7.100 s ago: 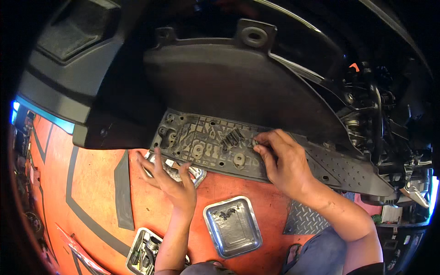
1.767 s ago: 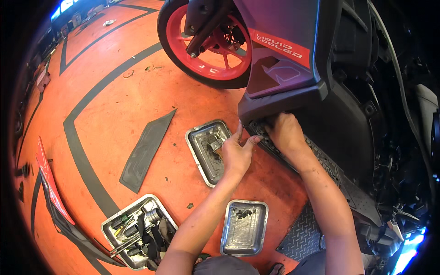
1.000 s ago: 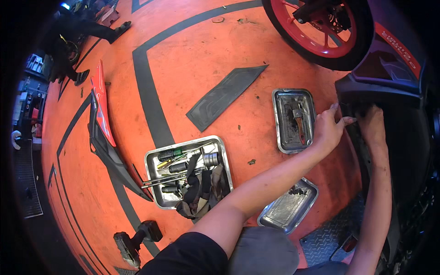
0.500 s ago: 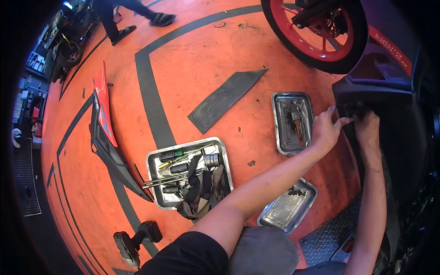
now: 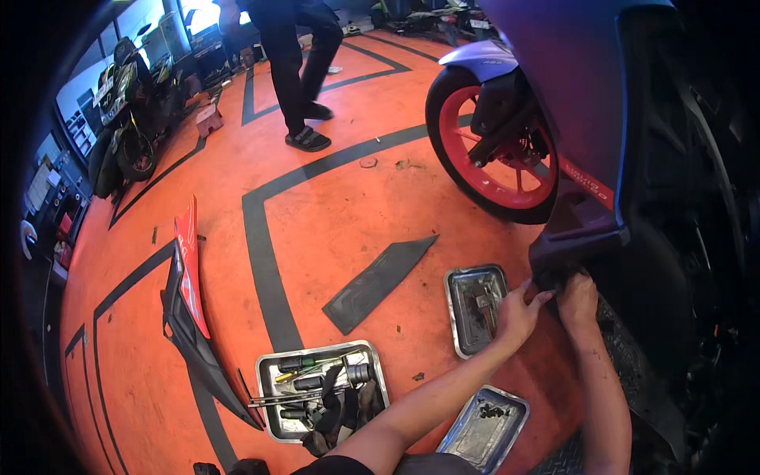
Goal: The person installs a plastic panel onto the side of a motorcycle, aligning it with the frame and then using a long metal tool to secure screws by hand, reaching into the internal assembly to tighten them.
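Both my hands are at the bottom edge of a dark motorcycle fairing (image 5: 582,247) on the right. My left hand (image 5: 516,318) is beside its lower front corner, thumb and forefinger apart and pointing toward the panel; its other fingers are hard to see. Close by, my right hand (image 5: 578,302) has its fingers curled in under the panel edge, closed on it, with the fingertips hidden in shadow. Left of my left hand lies a metal tray (image 5: 452,305) holding a wired connector (image 5: 484,305). Below my left forearm is another metal tray (image 5: 467,443) with several small dark fasteners (image 5: 492,411).
A larger tray (image 5: 265,423) holds screwdrivers, sockets and dark gloves. Flat on the floor lie a black panel (image 5: 376,286) and a red-and-black fairing piece (image 5: 192,332). The red front wheel (image 5: 495,150) stands ahead. Beyond, a person (image 5: 297,71) walks near parked motorcycles (image 5: 127,119).
The view has tilted up, so the floor things sit lower and more of the motorcycle and background shows. My hands stay at the same panel edge. The person's legs have changed stride.
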A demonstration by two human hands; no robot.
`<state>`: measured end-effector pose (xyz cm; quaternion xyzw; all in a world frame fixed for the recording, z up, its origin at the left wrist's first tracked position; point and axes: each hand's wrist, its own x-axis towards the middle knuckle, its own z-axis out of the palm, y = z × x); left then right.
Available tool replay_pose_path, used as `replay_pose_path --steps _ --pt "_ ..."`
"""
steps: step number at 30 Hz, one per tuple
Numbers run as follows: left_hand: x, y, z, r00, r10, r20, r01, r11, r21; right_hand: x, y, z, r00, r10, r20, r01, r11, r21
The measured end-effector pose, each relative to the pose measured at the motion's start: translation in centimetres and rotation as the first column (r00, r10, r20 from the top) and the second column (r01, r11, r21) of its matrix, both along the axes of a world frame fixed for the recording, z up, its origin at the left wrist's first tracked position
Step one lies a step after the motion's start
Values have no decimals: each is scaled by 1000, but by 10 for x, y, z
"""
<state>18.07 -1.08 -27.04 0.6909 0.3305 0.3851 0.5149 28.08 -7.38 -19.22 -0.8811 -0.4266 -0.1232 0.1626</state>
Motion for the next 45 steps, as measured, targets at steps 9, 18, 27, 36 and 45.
replay_pose_path --steps 9,18,27,36,45 --pt "1 24 36 878 -219 -425 259 965 39 18 1 -2 986 -112 -122 120 991 59" --pt "20 32 26 790 -491 -367 311 837 -450 27 -4 -31 972 -174 -155 187 980 70" --pt "10 26 2 909 -296 -295 191 922 -337 11 -11 -18 994 -98 -49 103 988 111" --pt "23 41 -45 941 -233 -246 183 961 -210 6 -7 -18 996 -74 -51 81 987 142" --pt "23 39 -37 933 -239 -270 174 954 -245 11 3 -13 985 -111 -133 118 992 43"
